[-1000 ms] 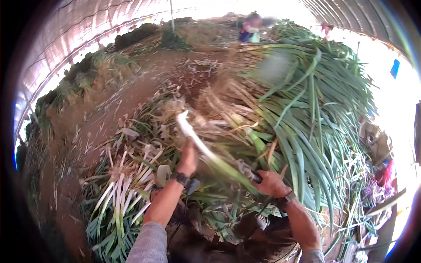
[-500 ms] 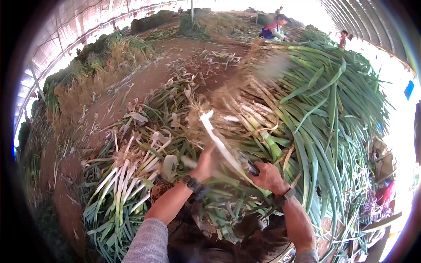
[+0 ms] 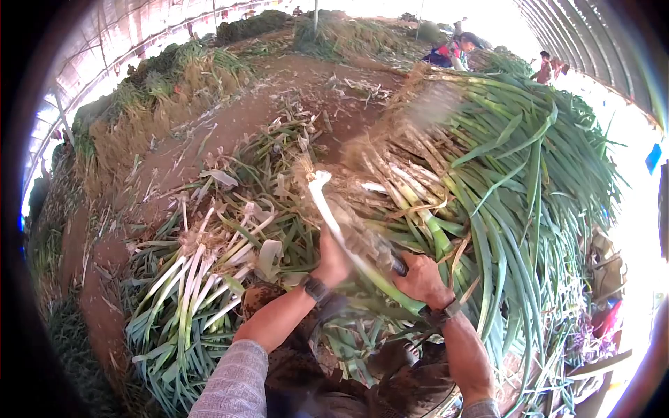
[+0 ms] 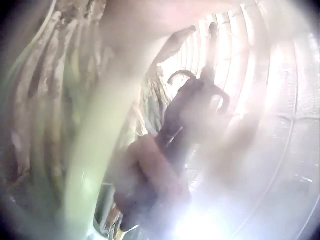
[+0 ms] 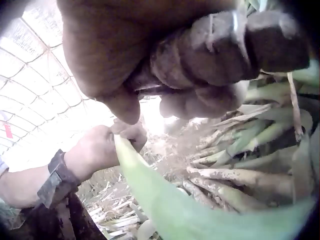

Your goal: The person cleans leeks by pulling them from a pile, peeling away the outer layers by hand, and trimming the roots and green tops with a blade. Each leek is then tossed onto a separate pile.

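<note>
My left hand (image 3: 334, 258) grips a large green onion (image 3: 320, 198) partway along its shank, with the white root end pointing up and away. In the right wrist view the green part of this onion (image 5: 165, 197) runs down past the camera. My right hand (image 3: 424, 279) holds a dark hand tool (image 3: 399, 267) close beside the shank. The left wrist view shows this dark tool (image 4: 187, 102) with a narrow tip and curved side pieces, fingers curled round its handle. A blurred greyish strip (image 3: 369, 240) lies along the onion, between the hands.
A big heap of unpeeled green onions (image 3: 516, 153) fills the right side. White-shanked onions (image 3: 191, 285) lie in a pile at left. Loose leaves and skins (image 3: 279, 153) litter the soil floor (image 3: 279, 83). Farther back, a person (image 3: 453, 52) bends behind the heap.
The head view has swung left and up. Both hands keep their holds. The onion's root end has shifted slightly left since half a second ago, and the blurred strip beside it shows more.
</note>
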### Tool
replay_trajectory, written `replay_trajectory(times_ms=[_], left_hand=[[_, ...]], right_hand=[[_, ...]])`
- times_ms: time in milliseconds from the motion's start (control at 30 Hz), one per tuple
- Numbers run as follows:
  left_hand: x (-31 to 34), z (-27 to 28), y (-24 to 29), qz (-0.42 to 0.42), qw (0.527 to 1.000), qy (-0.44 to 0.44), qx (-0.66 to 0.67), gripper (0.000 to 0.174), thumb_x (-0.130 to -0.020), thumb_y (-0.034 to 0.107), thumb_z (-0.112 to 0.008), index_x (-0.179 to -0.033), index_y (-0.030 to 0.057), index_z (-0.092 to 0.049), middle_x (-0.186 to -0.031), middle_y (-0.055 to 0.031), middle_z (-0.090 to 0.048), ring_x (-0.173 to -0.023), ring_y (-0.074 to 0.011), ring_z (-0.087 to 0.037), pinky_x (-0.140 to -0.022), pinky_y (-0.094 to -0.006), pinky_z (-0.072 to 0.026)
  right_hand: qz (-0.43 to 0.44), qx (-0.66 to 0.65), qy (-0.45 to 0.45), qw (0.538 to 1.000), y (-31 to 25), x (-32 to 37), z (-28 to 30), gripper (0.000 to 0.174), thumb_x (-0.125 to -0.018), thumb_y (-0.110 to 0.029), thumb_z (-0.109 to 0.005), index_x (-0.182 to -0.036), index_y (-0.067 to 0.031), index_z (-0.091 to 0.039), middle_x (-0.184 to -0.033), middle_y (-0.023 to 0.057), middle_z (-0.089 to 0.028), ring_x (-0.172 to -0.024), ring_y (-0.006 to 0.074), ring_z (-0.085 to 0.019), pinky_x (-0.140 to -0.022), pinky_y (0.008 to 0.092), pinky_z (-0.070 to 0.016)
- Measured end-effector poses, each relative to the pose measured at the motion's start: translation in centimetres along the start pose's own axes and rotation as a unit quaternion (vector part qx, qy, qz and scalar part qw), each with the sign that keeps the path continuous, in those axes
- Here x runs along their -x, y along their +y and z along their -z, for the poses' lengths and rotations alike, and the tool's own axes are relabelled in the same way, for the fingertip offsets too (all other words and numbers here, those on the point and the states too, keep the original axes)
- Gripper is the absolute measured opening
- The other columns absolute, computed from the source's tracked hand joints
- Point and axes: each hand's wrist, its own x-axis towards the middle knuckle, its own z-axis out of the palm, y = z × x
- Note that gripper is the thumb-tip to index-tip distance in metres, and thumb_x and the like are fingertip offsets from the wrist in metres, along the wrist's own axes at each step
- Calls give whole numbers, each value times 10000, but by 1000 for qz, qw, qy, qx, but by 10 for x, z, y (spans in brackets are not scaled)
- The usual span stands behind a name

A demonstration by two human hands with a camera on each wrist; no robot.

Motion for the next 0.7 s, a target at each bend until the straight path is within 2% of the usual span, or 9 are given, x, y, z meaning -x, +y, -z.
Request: replay_trajectory(times_ms=[133, 233, 300, 333, 400, 500, 600, 633, 700], left_hand=[[4, -6, 4, 33, 996, 72, -32, 568, -952, 593, -249, -597, 156, -329, -551, -8, -299, -535, -177, -336, -534, -362, -361], [1, 4, 3, 23, 998, -65, -11, 550, -937, 632, -300, -664, 161, -385, -607, -6, -338, -560, -167, -361, -564, -376, -421], [2, -9, 0, 28, 989, 145, -20, 581, -925, 670, -314, -625, 175, -359, -551, 19, -309, -469, -170, -320, -500, -349, -384], [1, -3, 0, 28, 989, 147, -20, 581, -925, 670, -314, -625, 175, -359, -551, 19, -309, -469, -170, -320, -500, -349, -384], [2, 11, -1, 20, 995, 87, -53, 519, -890, 690, -408, -877, 173, -446, -743, 5, -391, -617, -175, -397, -676, -493, -523], [-3, 14, 0, 33, 993, 105, -51, 504, -898, 677, -407, -858, 177, -447, -733, 3, -390, -618, -174, -397, -667, -500, -521], [1, 9, -3, 6, 991, 119, -54, 505, -900, 676, -407, -850, 176, -451, -729, -2, -392, -620, -178, -400, -661, -491, -517], [4, -1, -3, 8, 992, 126, 5, 460, -970, 571, -379, -748, 176, -456, -572, 34, -425, -495, -145, -437, -524, -371, -461], [0, 1, -1, 2, 993, 116, 1, 468, -971, 570, -372, -744, 171, -463, -580, 28, -437, -501, -155, -452, -532, -381, -468]], right_hand=[[-3, -31, 4, 1000, -19, -8, 7, 347, -783, -359, -683, -900, -32, -672, -749, 213, -659, -742, 409, -646, -687, 475, -518], [-37, -25, -18, 999, -25, -10, 7, 364, -784, -372, -683, -917, -33, -679, -769, 224, -662, -752, 411, -649, -692, 475, -519], [15, -50, 7, 999, -28, -11, 8, 372, -781, -380, -686, -911, -32, -676, -767, 231, -658, -746, 416, -646, -688, 483, -517], [15, -51, 6, 999, -29, -13, 8, 372, -781, -380, -686, -911, -32, -676, -767, 231, -658, -746, 416, -646, -688, 483, -517], [-22, 4, -31, 999, -30, -15, 8, 366, -779, -381, -685, -886, -32, -672, -755, 232, -654, -736, 417, -642, -678, 484, -515], [12, -10, -12, 1000, -27, -11, 8, 367, -783, -387, -680, -864, -30, -667, -748, 232, -652, -736, 419, -638, -679, 490, -509], [1, -4, -19, 1000, -30, -13, 9, 378, -788, -400, -677, -867, -31, -671, -753, 232, -654, -740, 420, -637, -686, 495, -505], [-1, -4, -19, 1000, -30, -11, 9, 378, -788, -400, -677, -867, -31, -671, -753, 232, -654, -740, 420, -637, -686, 495, -505], [-35, 13, -46, 998, -29, -10, 9, 391, -790, -414, -676, -887, -35, -674, -759, 230, -657, -751, 421, -636, -699, 499, -501]])
